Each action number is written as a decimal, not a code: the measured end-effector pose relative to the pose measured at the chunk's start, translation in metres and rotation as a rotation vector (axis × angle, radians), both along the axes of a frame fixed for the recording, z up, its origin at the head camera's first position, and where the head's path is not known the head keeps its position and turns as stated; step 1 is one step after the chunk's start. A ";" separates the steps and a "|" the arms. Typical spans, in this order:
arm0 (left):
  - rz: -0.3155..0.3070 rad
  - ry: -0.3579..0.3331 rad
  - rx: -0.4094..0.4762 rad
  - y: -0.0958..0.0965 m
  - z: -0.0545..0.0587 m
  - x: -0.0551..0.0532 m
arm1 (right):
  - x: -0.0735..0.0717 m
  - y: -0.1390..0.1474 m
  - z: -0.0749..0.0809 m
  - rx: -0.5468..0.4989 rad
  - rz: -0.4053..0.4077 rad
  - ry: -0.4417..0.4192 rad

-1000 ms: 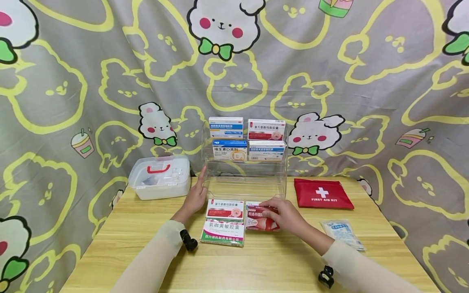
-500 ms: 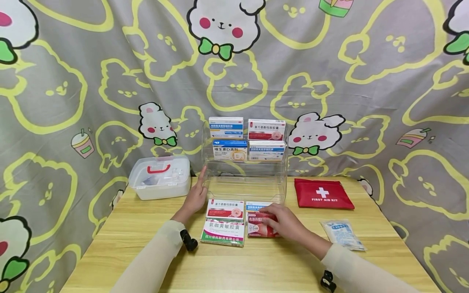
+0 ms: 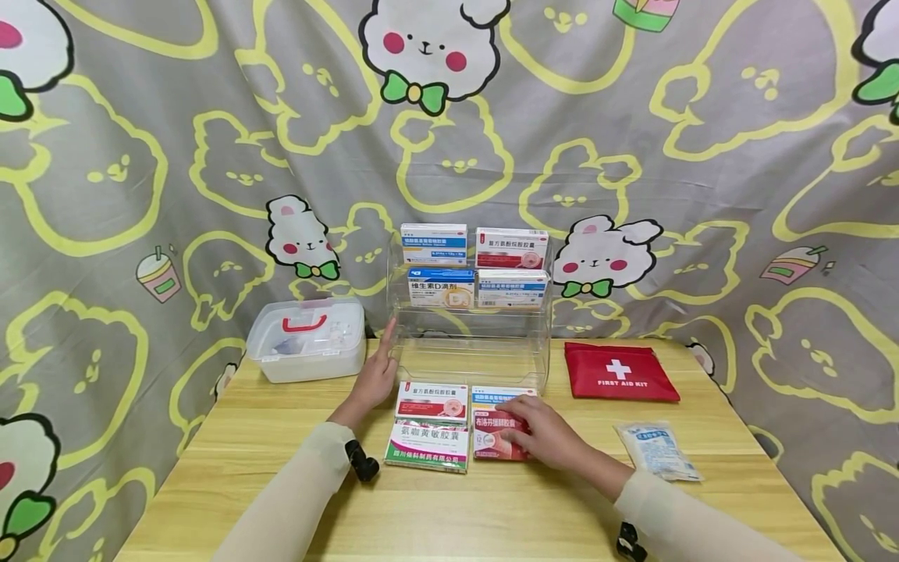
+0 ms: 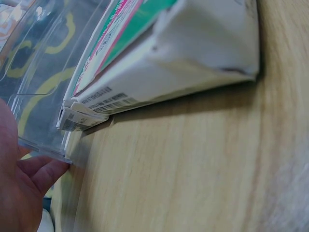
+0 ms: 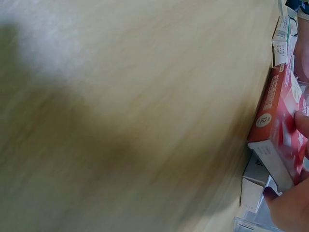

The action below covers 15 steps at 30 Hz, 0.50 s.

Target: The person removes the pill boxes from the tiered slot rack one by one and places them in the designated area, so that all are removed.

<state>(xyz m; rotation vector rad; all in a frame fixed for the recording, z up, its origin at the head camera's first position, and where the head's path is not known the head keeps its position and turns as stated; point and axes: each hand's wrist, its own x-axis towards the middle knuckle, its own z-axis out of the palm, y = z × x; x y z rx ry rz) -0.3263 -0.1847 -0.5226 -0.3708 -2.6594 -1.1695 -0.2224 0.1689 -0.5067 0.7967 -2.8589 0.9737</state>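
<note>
My right hand [image 3: 551, 433] grips a red medicine box [image 3: 490, 445], fingers on its top and right part. In the right wrist view, the red medicine box [image 5: 271, 104] lies low over the wooden table, with a thumb or finger on its printed face. Just behind it is a blue-and-white medicine box [image 3: 495, 396], partly covered. My left hand [image 3: 375, 378] holds the left side of a clear display stand [image 3: 470, 351], index finger pointing up along it. The left wrist view shows fingers [image 4: 48, 174] at the stand's lower edge.
Left of the red box lie a red-and-white medicine box [image 3: 430, 400] and a green-and-white one [image 3: 426, 449]. Several boxes fill the stand's upper tiers, including a vitamin D box [image 3: 441, 289]. A lidded plastic case [image 3: 305, 343], first aid pouch [image 3: 621, 373] and white packet [image 3: 658, 451] flank them.
My right hand has drawn the red medicine box toward me, uncovering the top of the blue-and-white box behind it. The left hand stays at the stand's side.
</note>
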 end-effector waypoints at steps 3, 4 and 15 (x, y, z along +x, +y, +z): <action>-0.001 -0.006 0.002 0.000 0.001 0.001 | 0.001 0.001 -0.001 0.004 0.007 -0.021; 0.000 -0.007 0.003 0.000 0.001 0.002 | 0.002 0.001 -0.001 0.004 0.012 -0.027; -0.001 -0.017 0.004 0.000 0.001 0.000 | 0.004 0.005 0.001 0.009 0.062 -0.087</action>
